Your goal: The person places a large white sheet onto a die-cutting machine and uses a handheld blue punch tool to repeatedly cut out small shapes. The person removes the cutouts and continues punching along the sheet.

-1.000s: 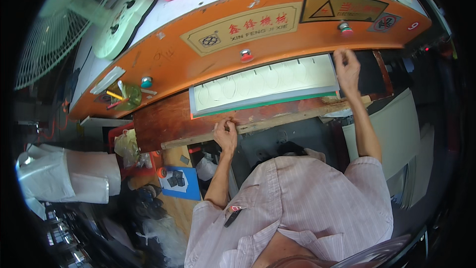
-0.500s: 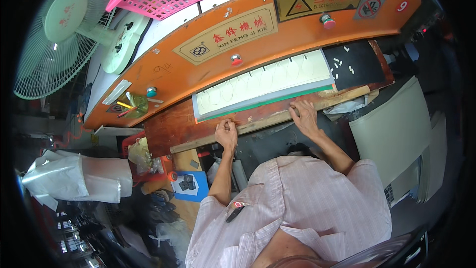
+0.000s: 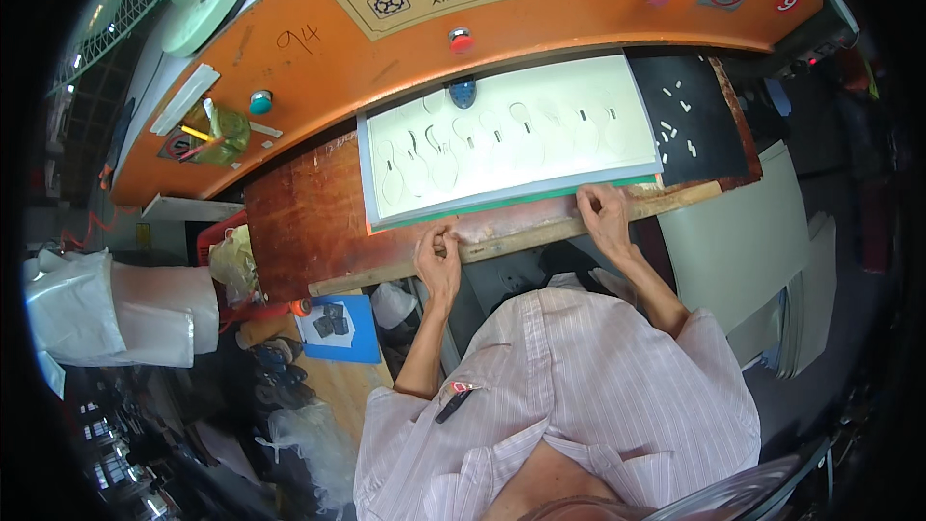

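Note:
A pale sheet (image 3: pixel 521 169) printed with several rounded, sole-like outlines lies on a grey board (image 3: pixel 424 213), with a green strip (image 3: pixel 502 201) along its near edge. My left hand (image 3: pixel 439 268) is closed, fingers curled at the table's front edge, just below the board's left half. Closed in a pinch, my right hand (image 3: pixel 606 224) is at the green strip near the board's right end. What either set of fingers holds, if anything, is hidden. On the sheet's far edge sits a dark blue rounded thing (image 3: pixel 463 92).
Several small white strips lie on a black mat (image 3: pixel 709 111) to the right. The orange machine panel (image 3: pixel 318 58) with its push buttons overhangs the red-brown table (image 3: pixel 299 217). A blue clipboard (image 3: pixel 362 330) is at the lower left; cream sheets (image 3: pixel 723 251) stand at the right.
More of the pale sheet and black mat shows from under the orange panel, and the blue thing has come into sight. My right hand has gone from spread fingers to a pinch. The view has shifted.

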Tool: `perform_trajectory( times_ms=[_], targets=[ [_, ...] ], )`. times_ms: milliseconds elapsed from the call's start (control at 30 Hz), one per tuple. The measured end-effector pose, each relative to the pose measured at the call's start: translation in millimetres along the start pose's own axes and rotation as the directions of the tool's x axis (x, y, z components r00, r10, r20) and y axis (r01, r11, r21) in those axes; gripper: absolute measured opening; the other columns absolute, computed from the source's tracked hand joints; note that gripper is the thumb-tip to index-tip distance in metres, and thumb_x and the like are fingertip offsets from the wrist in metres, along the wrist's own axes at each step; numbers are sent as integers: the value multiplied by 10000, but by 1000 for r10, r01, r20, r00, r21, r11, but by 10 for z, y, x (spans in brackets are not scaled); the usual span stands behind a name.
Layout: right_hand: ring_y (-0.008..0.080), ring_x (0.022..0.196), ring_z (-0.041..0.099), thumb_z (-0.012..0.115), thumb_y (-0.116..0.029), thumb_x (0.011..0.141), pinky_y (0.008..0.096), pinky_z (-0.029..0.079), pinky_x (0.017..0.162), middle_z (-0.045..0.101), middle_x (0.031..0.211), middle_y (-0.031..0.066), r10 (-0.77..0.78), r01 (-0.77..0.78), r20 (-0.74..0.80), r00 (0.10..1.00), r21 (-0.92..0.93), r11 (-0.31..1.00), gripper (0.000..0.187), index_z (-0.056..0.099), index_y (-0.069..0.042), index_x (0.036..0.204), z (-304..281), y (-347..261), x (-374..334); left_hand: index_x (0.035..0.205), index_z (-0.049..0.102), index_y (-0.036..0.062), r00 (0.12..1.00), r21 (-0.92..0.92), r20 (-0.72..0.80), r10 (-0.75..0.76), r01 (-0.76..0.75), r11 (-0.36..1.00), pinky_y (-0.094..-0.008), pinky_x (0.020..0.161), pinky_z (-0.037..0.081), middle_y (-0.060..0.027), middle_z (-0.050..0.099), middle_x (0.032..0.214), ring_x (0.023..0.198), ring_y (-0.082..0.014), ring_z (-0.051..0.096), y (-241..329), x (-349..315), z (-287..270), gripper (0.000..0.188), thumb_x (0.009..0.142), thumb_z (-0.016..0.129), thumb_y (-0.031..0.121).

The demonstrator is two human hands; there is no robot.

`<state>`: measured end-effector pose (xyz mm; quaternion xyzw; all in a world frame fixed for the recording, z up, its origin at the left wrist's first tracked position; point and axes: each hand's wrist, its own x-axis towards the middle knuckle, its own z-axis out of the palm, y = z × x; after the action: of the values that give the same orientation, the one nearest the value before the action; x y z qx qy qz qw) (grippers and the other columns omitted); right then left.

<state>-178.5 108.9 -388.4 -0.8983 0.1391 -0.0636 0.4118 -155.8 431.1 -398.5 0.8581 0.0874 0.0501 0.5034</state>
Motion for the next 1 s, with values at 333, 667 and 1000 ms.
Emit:
perform_trajectory(
  times_ms=[333,667,1000],
  targets=[
    [433,1307,540,867,-250,793,477,459,1120,589,1411,247,-460,460,35,887,14,888,791,512,34,1440,956,-1106,1115,1581,394,8,838,265,213,501,-544,796,-501,1259,252,-214,452,1599,1522,-405,360,780,1447,430,667,976,641,143],
    [361,1077,620,872,-217,773,442,520,958,665,1225,222,-414,378,138,900,227,898,744,546,57,1383,925,-897,892,1600,390,28,868,208,350,353,-439,874,-482,1282,235,-189,420,1639,1563,-397,306,407,1215,561,573,1050,528,106],
    [244,1097,689,849,-194,862,369,557,966,698,1261,229,-28,-321,458,889,665,674,701,559,121,1418,786,-745,1085,1601,363,0,881,334,384,277,-412,848,-482,1287,239,-209,438,1614,1548,-388,327,532,1161,566,673,981,621,57]
  ],
)
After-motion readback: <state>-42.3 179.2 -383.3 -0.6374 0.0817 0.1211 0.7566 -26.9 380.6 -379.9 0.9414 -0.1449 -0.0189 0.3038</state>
